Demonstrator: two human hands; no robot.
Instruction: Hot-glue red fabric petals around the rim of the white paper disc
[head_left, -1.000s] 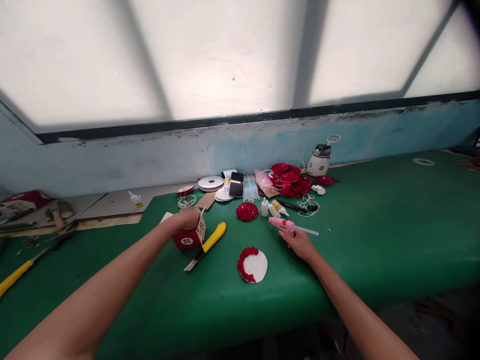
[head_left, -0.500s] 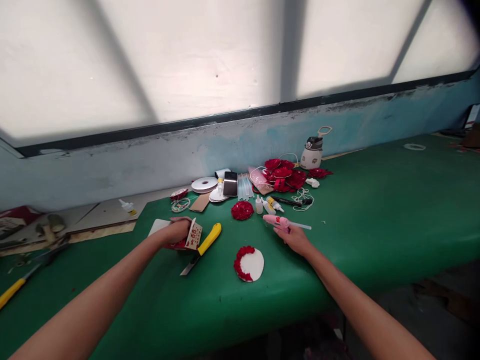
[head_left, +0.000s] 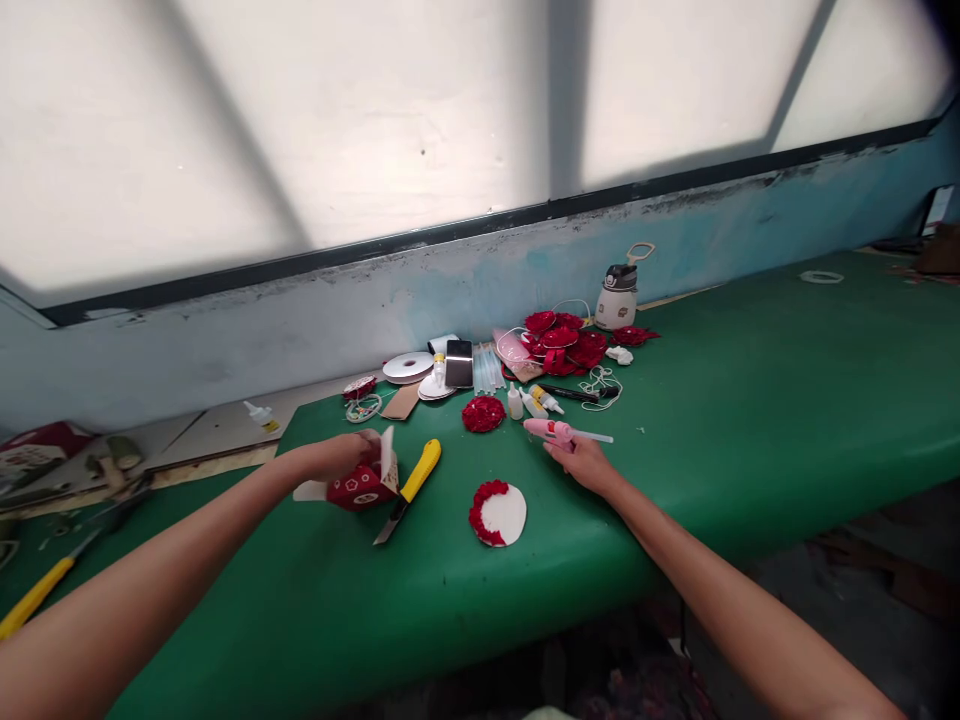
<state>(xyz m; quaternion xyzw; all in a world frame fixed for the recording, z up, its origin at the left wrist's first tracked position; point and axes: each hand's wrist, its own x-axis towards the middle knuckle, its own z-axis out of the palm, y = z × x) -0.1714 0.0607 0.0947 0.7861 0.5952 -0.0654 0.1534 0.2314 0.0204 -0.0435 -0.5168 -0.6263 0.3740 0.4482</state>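
Observation:
My left hand (head_left: 358,454) reaches into a small red box (head_left: 361,488) with raised white flaps; its fingers are mostly hidden inside. In my right hand (head_left: 585,464) is a pink hot glue gun (head_left: 551,429), a clear glue stick poking out of its back end and its nozzle toward the left. A white disc (head_left: 508,514) lies between the hands, red ruffled trim (head_left: 480,511) along its left side. Beside the box rests a yellow-handled utility knife (head_left: 420,474), blade toward me.
Behind the disc are a red rosette (head_left: 484,414) and several small glue bottles (head_left: 515,402). Farther back lie a ribbon spool (head_left: 408,367), a black phone (head_left: 459,364), glue sticks (head_left: 489,370), red rosettes in a pile (head_left: 566,340) and a drink bottle (head_left: 617,298). Another yellow-handled tool (head_left: 37,597) lies far left.
My left hand has lifted slightly at the box, which has turned so its red side shows more. My right hand keeps holding the glue gun. The whole view has shifted a little.

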